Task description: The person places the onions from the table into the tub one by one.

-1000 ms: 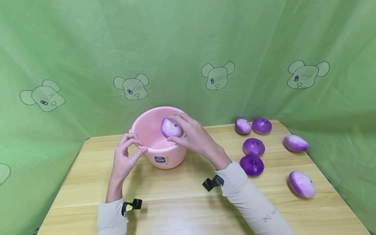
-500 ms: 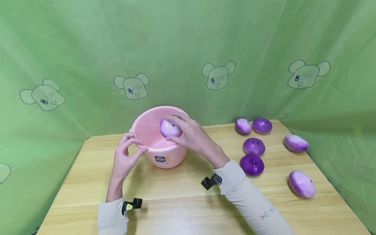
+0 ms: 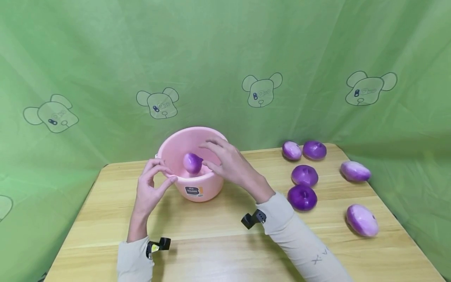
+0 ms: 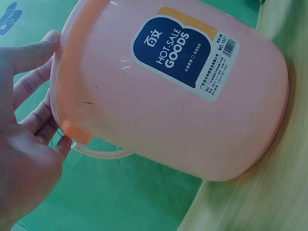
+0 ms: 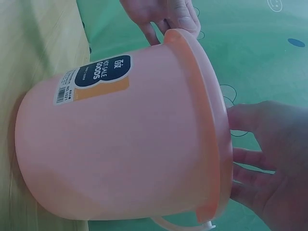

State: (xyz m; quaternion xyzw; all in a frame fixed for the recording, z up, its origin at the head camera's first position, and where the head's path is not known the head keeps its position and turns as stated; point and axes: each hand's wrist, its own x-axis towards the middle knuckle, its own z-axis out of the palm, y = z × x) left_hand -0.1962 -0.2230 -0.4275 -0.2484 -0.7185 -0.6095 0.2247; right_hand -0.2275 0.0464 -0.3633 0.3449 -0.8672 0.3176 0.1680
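A person's left hand (image 3: 149, 192) pinches the rim of a pink bucket (image 3: 213, 188) near the far edge of a wooden table (image 3: 211, 243), while the right hand (image 3: 232, 165) hangs at the bucket's mouth, fingers parted and grasping nothing. A purple onion (image 3: 192, 163) is inside the bucket, its tip toward the right thumb; whether they touch, or whether it rests on the bottom, cannot be told. Six more onions (image 3: 304, 176) sit toward the table's right edge, two by the far right corner. Glossy and rounded, the onions look firm, light and slippery, best gripped around the widest part; the bucket's rim seems its stiffest hold.
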